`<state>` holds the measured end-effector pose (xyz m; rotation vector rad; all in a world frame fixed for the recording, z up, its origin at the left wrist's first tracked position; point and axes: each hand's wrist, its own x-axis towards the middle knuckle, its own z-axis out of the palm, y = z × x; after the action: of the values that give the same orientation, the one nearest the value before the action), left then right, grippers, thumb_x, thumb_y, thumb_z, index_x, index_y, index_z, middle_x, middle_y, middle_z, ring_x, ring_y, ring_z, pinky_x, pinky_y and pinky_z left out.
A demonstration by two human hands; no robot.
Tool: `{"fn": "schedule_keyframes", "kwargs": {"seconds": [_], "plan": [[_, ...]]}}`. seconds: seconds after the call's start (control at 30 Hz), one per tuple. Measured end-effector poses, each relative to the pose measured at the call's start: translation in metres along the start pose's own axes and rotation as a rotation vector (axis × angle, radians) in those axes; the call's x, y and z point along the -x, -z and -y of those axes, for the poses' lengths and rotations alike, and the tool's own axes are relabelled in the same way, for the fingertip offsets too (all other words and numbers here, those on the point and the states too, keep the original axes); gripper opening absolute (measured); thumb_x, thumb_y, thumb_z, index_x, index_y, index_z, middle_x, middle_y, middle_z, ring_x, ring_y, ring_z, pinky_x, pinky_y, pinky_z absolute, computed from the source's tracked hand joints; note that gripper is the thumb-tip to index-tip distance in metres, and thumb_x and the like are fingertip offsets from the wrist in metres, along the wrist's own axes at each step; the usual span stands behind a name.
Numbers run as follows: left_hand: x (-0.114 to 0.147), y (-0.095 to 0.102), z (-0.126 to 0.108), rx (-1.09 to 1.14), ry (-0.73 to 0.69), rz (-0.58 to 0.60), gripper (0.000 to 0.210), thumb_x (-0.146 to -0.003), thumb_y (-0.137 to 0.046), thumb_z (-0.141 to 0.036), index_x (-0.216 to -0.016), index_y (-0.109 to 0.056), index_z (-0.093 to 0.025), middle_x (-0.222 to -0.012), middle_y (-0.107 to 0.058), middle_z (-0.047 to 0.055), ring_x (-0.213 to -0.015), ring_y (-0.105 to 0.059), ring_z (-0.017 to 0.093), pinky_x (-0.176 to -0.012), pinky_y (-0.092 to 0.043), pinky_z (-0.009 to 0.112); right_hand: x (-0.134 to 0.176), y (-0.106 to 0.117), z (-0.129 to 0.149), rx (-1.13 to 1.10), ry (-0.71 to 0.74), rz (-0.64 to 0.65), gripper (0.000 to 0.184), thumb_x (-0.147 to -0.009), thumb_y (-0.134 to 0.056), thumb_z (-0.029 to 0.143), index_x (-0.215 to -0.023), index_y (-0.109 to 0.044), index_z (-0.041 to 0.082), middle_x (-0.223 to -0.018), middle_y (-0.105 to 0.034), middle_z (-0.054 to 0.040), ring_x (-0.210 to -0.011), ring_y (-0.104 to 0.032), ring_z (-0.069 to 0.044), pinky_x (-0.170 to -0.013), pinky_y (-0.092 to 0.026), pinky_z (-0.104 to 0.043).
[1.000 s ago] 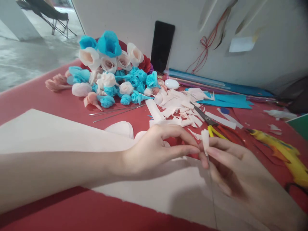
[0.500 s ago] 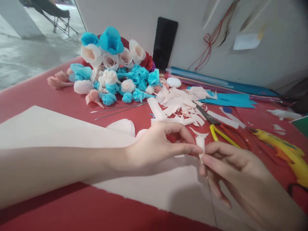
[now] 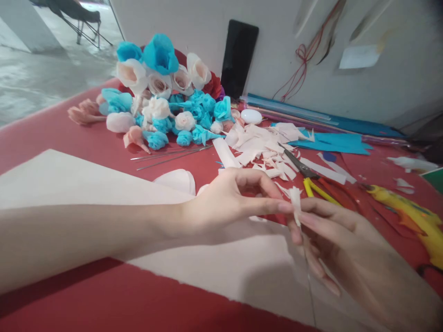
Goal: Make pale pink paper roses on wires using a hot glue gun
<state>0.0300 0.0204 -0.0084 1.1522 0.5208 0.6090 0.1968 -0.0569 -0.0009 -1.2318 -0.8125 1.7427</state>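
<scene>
Between my two hands is a small pale pink paper flower centre (image 3: 296, 203), wrapped round the top of a thin wire stem (image 3: 309, 276) that hangs down. My left hand (image 3: 238, 196) comes in from the left and pinches the paper with thumb and forefinger. From the right, my right hand (image 3: 332, 235) grips the base of the paper, its lower fingers loosely curled near the wire. The paper's top edge is fringed and uneven. Beneath both hands lies a large pale paper sheet (image 3: 207, 263) on the red table (image 3: 86, 295).
Blue, white and pink paper flowers (image 3: 161, 108) are heaped at the back left. Paper scraps (image 3: 256, 143), scissors (image 3: 308, 173) and a yellow glue gun (image 3: 408, 207) lie beyond and right of my hands. A phone (image 3: 239, 57) leans on the wall. Loose wires (image 3: 169, 158) lie before the flowers.
The paper piece has turned between my fingers and moved slightly right and up; its fringed top now looks narrower. Both hands keep their pinch.
</scene>
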Motion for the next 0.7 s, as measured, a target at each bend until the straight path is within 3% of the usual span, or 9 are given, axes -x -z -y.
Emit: {"fn": "schedule_keyframes", "kwargs": {"seconds": [0.33,0.7], "plan": [[0.0031,-0.0006,-0.0038,-0.096,-0.021,0.006,0.011,-0.072,-0.067,-0.023,-0.077,-0.068,-0.013,-0.074,-0.066,-0.001,-0.069,-0.06,0.005,-0.064,-0.049,0.011,-0.0008,0.0012,-0.0001,0.049,0.079,-0.083,0.009,-0.072,-0.069,0.035,-0.074,-0.065,0.027,-0.058,-0.056,0.0043,-0.031,-0.049,-0.008,-0.023,-0.038,-0.011],[0.0021,-0.0005,-0.0033,-0.157,-0.023,-0.014,0.006,-0.073,-0.063,-0.015,-0.073,-0.069,-0.012,-0.071,-0.068,-0.001,-0.067,-0.061,0.005,-0.063,-0.049,0.009,-0.0009,0.0,-0.0024,0.204,0.113,-0.105,0.014,-0.074,-0.067,0.04,-0.075,-0.064,0.026,-0.059,-0.057,0.0017,-0.034,-0.051,-0.01,-0.024,-0.04,-0.012]]}}
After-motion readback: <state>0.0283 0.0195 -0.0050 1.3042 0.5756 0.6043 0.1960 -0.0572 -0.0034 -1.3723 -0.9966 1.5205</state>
